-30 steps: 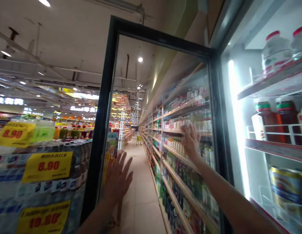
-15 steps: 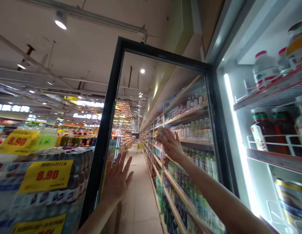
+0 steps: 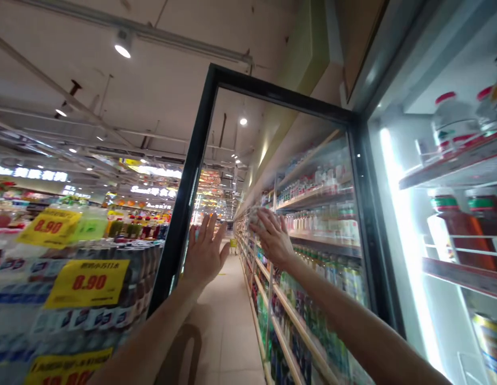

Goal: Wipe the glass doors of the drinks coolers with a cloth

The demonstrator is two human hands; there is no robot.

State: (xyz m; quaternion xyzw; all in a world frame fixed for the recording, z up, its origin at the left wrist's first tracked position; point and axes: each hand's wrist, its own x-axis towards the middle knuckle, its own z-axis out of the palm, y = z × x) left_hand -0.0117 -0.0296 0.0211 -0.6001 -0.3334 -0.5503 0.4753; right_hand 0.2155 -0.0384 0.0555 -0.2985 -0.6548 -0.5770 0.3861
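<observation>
An open fridge door with a dark frame (image 3: 200,125) and a glass pane (image 3: 248,139) stands in front of me. My right hand (image 3: 276,240) holds a crumpled pale cloth (image 3: 256,215) against the glass, partly hidden under its fingers. To the left of it, my left hand (image 3: 206,256) is raised with its fingers spread, near the inner side of the door's left frame bar. It holds nothing and seems to rest on the pane. Bottles on shelves (image 3: 332,214) appear in or through the glass.
On the right is the lit fridge inside, with bottles (image 3: 459,219) on wire shelves (image 3: 468,272). Stacked drink packs (image 3: 88,315) with yellow price signs (image 3: 86,283) stand at the left. An aisle floor (image 3: 228,321) runs ahead, a small green cart (image 3: 233,244) far down it.
My right hand has slid the cloth leftward across the glass, closer to my left hand. The left hand sits slightly higher. The whole view has shifted a little left.
</observation>
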